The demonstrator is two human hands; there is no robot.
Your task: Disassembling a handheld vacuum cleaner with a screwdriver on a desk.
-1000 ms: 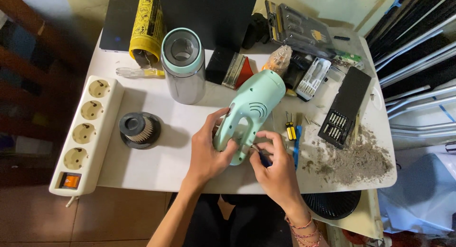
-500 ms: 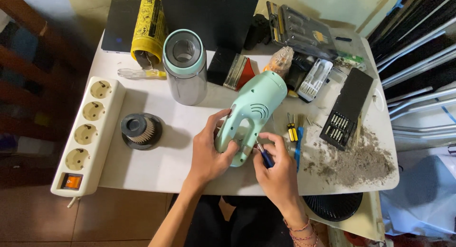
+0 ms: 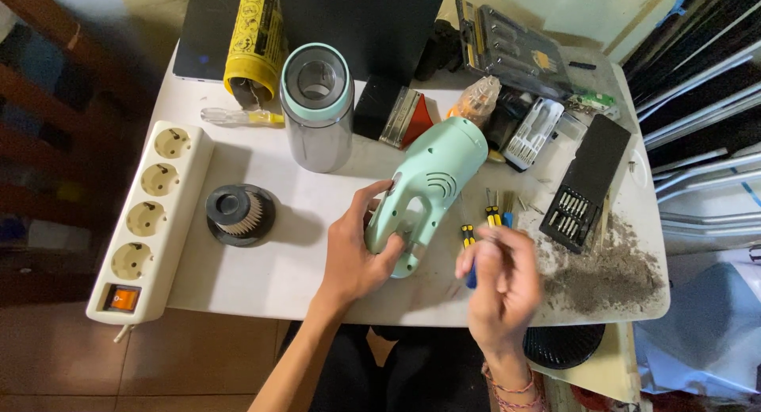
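Reaching in from the bottom edge, the left hand (image 3: 353, 253) bends at the wrist and grips the handle end of a mint green vacuum (image 3: 428, 194) that lies flat on the white desk (image 3: 277, 277), near the middle. Its fingers are curled tight round the handle, thumb on top. The right hand (image 3: 503, 289) is lifted just to the right of the vacuum and looks blurred. Its fingers are closed round a small blue screwdriver (image 3: 471, 277), which does not touch the vacuum. A black bit case (image 3: 588, 182) lies open on the right, with small bits standing in its near end. A clear cup (image 3: 317, 107) with a green rim stands behind the vacuum, and you cannot tell what is in it. A round filter (image 3: 240, 214) sits to the left, next to a white power strip (image 3: 147, 222). A pile of grey dust (image 3: 606, 273) lies on the right edge of the desk.
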